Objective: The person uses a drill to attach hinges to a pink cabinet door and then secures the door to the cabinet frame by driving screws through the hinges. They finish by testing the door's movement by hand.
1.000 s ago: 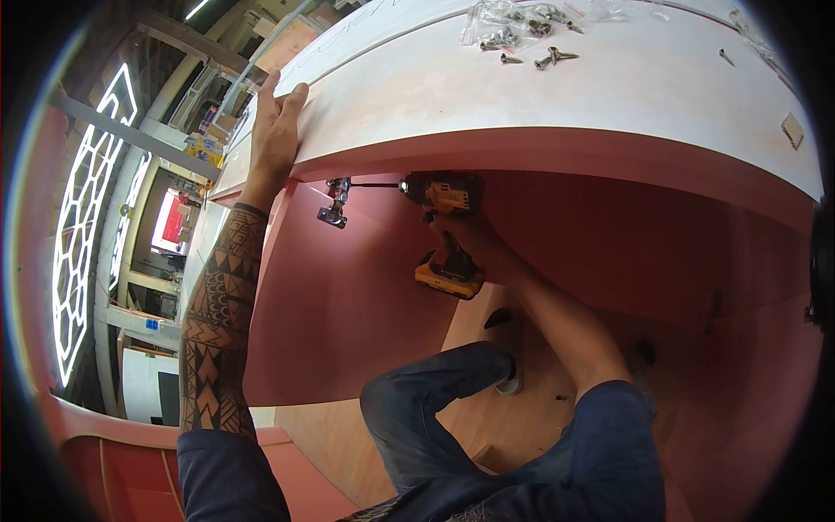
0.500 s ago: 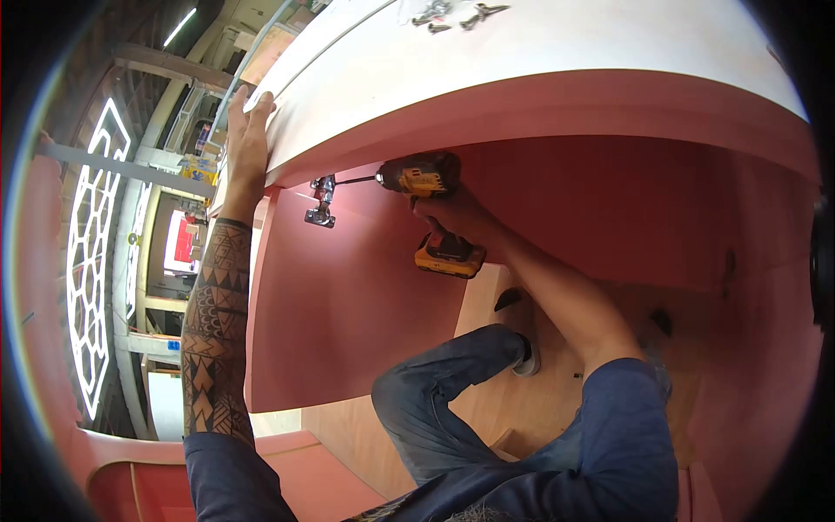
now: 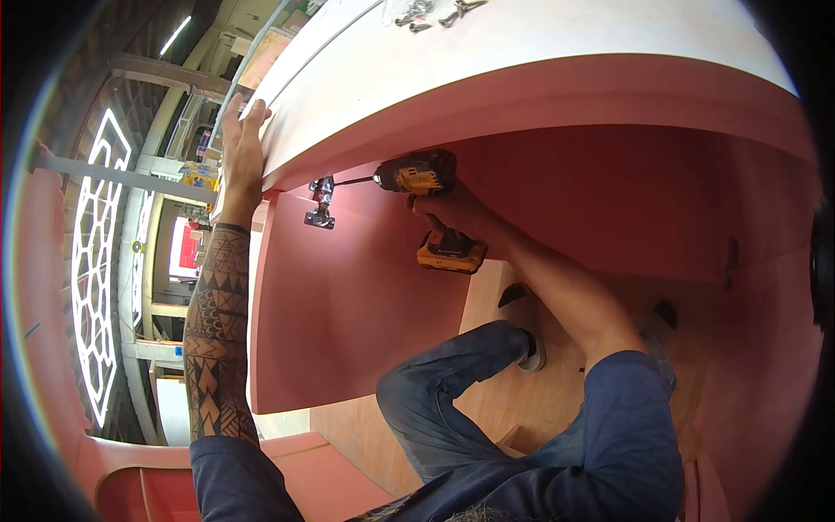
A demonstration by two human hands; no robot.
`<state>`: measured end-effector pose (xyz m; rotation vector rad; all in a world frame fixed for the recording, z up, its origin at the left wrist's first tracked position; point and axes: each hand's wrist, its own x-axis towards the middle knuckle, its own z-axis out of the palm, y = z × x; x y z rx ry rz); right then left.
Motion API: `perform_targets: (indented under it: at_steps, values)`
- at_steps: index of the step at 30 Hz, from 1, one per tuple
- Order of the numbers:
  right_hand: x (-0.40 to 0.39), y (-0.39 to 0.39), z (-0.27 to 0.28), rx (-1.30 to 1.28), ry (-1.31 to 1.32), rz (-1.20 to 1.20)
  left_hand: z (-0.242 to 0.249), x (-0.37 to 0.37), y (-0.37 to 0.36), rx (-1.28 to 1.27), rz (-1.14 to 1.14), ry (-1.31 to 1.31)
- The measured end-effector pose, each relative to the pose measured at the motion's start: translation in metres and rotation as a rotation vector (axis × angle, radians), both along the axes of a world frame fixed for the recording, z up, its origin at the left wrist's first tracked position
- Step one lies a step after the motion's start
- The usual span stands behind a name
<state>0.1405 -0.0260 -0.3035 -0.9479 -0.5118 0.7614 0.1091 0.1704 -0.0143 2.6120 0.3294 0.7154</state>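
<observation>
My right hand [image 3: 448, 209] is wrapped around the grip of a yellow-and-black cordless impact driver [image 3: 422, 171]. Its long bit points left and meets a metal cabinet hinge [image 3: 322, 204]; the exact contact with a screw is too small to make out. The hinge sits near the top of a pink door panel [image 3: 357, 304], below the cabinet's curved rim. My left hand [image 3: 242, 157] rests with fingers stretched out against the left end of the white top [image 3: 522, 35], holding nothing.
Several loose screws [image 3: 461, 10] and a small plastic bag [image 3: 415, 10] lie on the white top. Pink cabinet walls [image 3: 600, 200] close in at the back and right. My bent knee [image 3: 409, 391] is below, over a wooden floor [image 3: 357, 435].
The view has shifted slightly, so the white top sits a little higher. Both hands keep their places, and the driver's bit stays at the hinge.
</observation>
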Motion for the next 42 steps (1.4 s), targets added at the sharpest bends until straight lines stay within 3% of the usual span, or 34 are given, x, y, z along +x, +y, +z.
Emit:
perform_targets:
  at_steps: [7, 18, 42]
  values:
    - [-0.005, -0.008, -0.002, 0.158, 0.087, -0.043, -0.003, -0.002, -0.010, -0.016, -0.004, -0.056]
    - [0.003, -0.033, 0.007, 0.045, 0.008, 0.013, -0.002, -0.002, -0.007, -0.033, 0.027, -0.057]
    - [-0.010, -0.008, 0.001, 0.056, -0.019, 0.010, -0.002, 0.003, -0.007, -0.032, -0.004, -0.090]
